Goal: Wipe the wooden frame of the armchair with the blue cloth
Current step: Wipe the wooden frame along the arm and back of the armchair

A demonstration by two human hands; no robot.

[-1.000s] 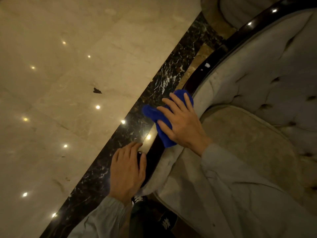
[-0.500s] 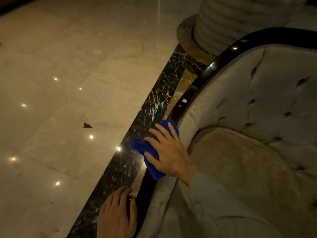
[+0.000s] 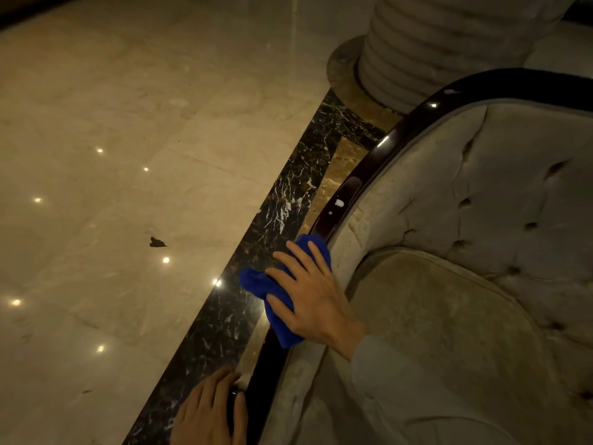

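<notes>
A beige tufted armchair fills the right side, edged by a glossy dark wooden frame (image 3: 359, 184) that curves from the upper right down to the bottom centre. My right hand (image 3: 309, 295) lies flat on a bunched blue cloth (image 3: 276, 293), pressing it on the frame's arm rail. One end of the cloth sticks out to the left of the rail. My left hand (image 3: 208, 412) rests over the front end of the same rail at the bottom edge, fingers curled on the dark wood. A white speck (image 3: 339, 203) sits on the frame above the cloth.
Polished beige marble floor (image 3: 128, 155) spreads to the left, with a black veined strip (image 3: 282, 220) beside the chair. A small dark scrap (image 3: 157, 242) lies on the floor. A ribbed pale column (image 3: 433, 49) on a round base stands behind the chair.
The view has tilted upward, so the chair back and column now show more. My right hand and the cloth have stayed on the same stretch of rail; the left hand keeps its hold.
</notes>
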